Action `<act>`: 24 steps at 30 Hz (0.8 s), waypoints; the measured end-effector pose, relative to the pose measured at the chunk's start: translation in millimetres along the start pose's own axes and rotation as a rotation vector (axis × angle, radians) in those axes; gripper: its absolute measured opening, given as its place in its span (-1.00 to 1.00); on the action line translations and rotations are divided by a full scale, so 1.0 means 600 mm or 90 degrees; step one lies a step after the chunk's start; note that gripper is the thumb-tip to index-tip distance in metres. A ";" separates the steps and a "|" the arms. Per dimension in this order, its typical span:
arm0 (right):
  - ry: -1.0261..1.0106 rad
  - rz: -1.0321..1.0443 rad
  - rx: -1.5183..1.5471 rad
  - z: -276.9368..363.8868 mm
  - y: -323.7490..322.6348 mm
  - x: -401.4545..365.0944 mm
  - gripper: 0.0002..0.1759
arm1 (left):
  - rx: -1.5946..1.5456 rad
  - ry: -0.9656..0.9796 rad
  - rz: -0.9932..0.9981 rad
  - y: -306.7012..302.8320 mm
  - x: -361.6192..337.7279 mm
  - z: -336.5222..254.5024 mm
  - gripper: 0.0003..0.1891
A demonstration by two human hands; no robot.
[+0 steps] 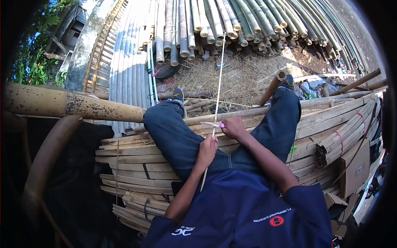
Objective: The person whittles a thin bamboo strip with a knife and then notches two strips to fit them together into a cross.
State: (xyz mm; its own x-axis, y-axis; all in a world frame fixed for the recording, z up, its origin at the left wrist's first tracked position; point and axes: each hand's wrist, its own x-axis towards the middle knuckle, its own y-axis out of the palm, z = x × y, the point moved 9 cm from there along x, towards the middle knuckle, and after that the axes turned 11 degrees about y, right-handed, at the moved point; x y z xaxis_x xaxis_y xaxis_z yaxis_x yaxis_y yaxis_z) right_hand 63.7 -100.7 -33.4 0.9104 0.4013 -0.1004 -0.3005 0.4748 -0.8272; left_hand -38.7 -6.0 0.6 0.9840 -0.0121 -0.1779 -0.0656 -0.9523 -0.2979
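Observation:
A long thin bamboo strip (219, 84) runs from my lap out toward the bamboo pile. My left hand (206, 153) is wrapped around it between my thighs, with the strip's lower end passing back beside my forearm. In my right hand (234, 127) is a knife with a pink handle (222, 125), gripped in a closed fist. Its blade (209, 124) points left and lies across the strip, just beyond my left hand. Whether the edge bites into the strip is too small to tell.
I sit on stacked split bamboo slats (140, 159). Ahead lies a large pile of bamboo poles (215, 20) over straw-littered ground (244, 78). A thick bamboo pole (82, 105) juts in from the left; corrugated sheets (128, 62) lie beyond. At right are a tied slat bundle (341, 144) and cardboard box (356, 169).

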 end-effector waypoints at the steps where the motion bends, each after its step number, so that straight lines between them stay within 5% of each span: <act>1: 0.013 0.012 -0.023 -0.001 0.010 0.009 -0.74 | -0.031 -0.017 -0.015 -0.004 0.007 0.020 -0.78; 5: -0.091 0.081 0.045 0.038 0.022 -0.009 -0.71 | -0.072 -0.072 0.004 0.001 0.025 0.050 -0.76; 6: -0.106 0.099 0.029 0.044 0.018 -0.012 -0.71 | 0.096 0.072 -0.002 0.001 0.025 0.031 -0.75; 7: -0.099 0.105 0.029 0.025 0.027 0.000 -0.71 | 0.091 0.066 0.003 0.000 0.020 0.022 -0.75; 9: 0.241 -0.018 0.061 -0.089 -0.006 0.042 -0.71 | -0.069 -0.033 0.012 0.004 -0.001 0.011 -0.74; 18: -0.093 0.156 0.019 0.048 0.022 0.010 -0.68 | -0.455 -0.248 0.018 0.007 0.015 0.023 -0.76; 22: 0.268 -0.025 0.109 -0.129 -0.058 0.096 -0.63 | -0.633 -0.291 0.100 0.038 -0.034 -0.027 -0.77; 24: 0.234 0.004 0.190 -0.126 -0.058 0.093 -0.62 | -0.675 -0.300 0.103 0.042 -0.033 -0.027 -0.76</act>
State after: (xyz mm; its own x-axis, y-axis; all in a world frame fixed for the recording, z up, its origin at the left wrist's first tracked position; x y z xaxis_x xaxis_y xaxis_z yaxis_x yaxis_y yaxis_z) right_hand 146.3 -153.9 -52.2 0.9326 0.1261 -0.3381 -0.3253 0.6996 -0.6362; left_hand -57.1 -34.9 11.5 0.8035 -0.2543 -0.5383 0.2051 -0.7306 0.6513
